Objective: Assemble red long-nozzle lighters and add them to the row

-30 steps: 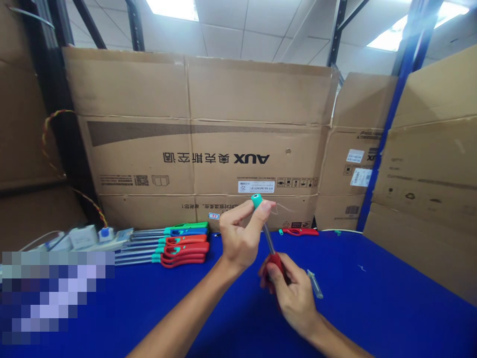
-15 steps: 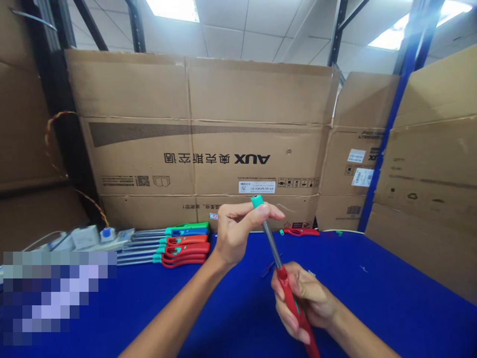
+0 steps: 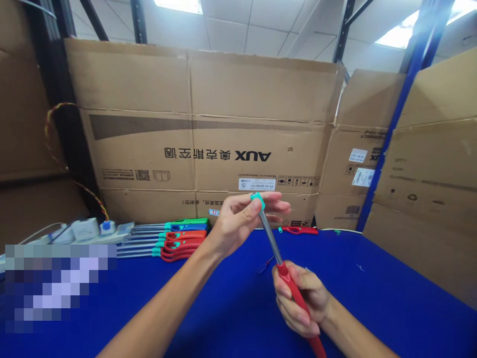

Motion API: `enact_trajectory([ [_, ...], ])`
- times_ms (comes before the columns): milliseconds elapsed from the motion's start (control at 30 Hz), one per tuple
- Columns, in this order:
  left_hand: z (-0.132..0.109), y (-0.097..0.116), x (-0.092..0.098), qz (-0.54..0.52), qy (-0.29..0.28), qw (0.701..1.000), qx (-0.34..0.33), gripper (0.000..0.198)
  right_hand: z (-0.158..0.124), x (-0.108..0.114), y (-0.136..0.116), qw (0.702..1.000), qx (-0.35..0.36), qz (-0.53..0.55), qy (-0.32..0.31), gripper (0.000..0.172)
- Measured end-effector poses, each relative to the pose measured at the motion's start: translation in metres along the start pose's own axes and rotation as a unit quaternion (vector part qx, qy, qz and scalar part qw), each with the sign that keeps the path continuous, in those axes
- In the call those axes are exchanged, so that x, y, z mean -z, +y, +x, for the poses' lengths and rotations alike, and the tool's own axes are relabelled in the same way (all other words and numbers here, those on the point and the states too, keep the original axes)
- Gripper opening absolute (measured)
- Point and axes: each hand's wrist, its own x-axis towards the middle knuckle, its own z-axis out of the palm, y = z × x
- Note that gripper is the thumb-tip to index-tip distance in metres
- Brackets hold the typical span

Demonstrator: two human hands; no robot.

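A long-necked red lighter is wrapped in my right hand, its handle running down toward me and its metal tube slanting up and to the left. At the top end of the tube sits a small teal collar. My left hand has its thumb pressed against this collar, with the index finger behind it and the other fingers stretched out to the right. The lighter's trigger side is hidden by my right hand.
Several lighters with red, orange, blue and green handles lie stacked at the left. Another red lighter lies near the back cardboard. White plugs stand at far left. A small dark tool lies on the blue table.
My left thumb has shifted on the teal collar, and my left fingers have straightened and spread to the right. The collar looks turned on the tube. My right hand keeps its grip.
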Motion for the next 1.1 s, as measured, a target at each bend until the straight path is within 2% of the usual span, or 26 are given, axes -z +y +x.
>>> enact_trajectory([
  [100,-0.001,-0.001,0.000,0.021,-0.004,1.000,-0.008,0.026,0.002,0.010,0.001,0.999,0.001,0.010,-0.042,0.050],
  [167,-0.001,-0.001,0.001,0.047,-0.009,0.999,-0.021,0.022,0.003,0.015,0.000,0.999,0.023,-0.006,-0.046,0.048],
  [300,-0.002,0.002,0.002,0.104,-0.014,0.993,-0.049,0.016,0.003,0.014,-0.006,0.990,0.073,-0.121,0.024,0.045],
  [433,-0.002,0.006,-0.001,0.155,-0.017,0.985,-0.071,0.015,0.005,0.004,-0.009,0.961,0.131,-0.228,0.089,0.047],
  [633,-0.006,0.014,-0.018,0.206,-0.018,0.975,-0.079,0.012,0.010,-0.006,-0.006,0.884,0.232,-0.366,0.172,0.046],
  [800,-0.010,0.020,-0.027,0.271,-0.013,0.958,-0.091,0.013,0.012,-0.007,-0.001,0.827,0.286,-0.423,0.236,0.045],
  [1100,-0.009,0.015,-0.029,0.329,-0.001,0.931,-0.157,0.013,0.015,-0.001,0.005,0.695,0.401,-0.494,0.335,0.013],
])
